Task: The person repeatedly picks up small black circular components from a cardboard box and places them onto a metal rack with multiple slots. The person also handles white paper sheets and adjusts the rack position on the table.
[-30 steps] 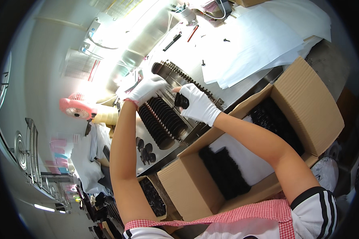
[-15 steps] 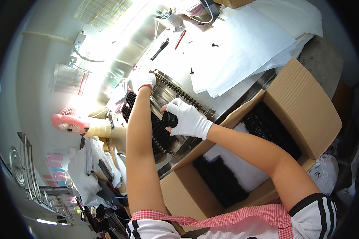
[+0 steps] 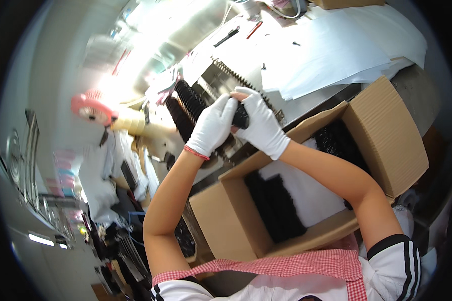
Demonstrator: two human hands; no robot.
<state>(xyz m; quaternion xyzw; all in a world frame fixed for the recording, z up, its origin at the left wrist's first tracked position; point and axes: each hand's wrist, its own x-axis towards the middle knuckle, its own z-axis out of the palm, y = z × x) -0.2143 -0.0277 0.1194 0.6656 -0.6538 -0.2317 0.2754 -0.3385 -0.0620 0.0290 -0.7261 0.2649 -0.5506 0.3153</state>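
1. Largest in my feed is the metal table [image 3: 302,107], its upper part washed out by glare.
2. Next I have the open cardboard box [image 3: 390,141], flaps spread, at the table's near edge.
3. White sheets [image 3: 331,52] lie loosely overlapped on the table, beyond the box.
4. Left of those sheets I see a metal rack [image 3: 211,80], with rows of black discs [image 3: 190,103] beside it, partly covered by the left hand.
5. Inside the box, a dark bundle [image 3: 276,208] lies on the white lining [image 3: 309,195].
6. My view shows the right hand [image 3: 262,126], white-gloved, curled closed around a small black stack [image 3: 241,118].
7. The left hand [image 3: 212,126], also gloved, meets it with fingers bent together at the stack's near-left side; I cannot tell whether they grip anything.
8. That stack is up between both hands, in front of the rack.
9. Smallest: a black pen [image 3: 227,37] and a red pen [image 3: 254,29], well beyond the hands.
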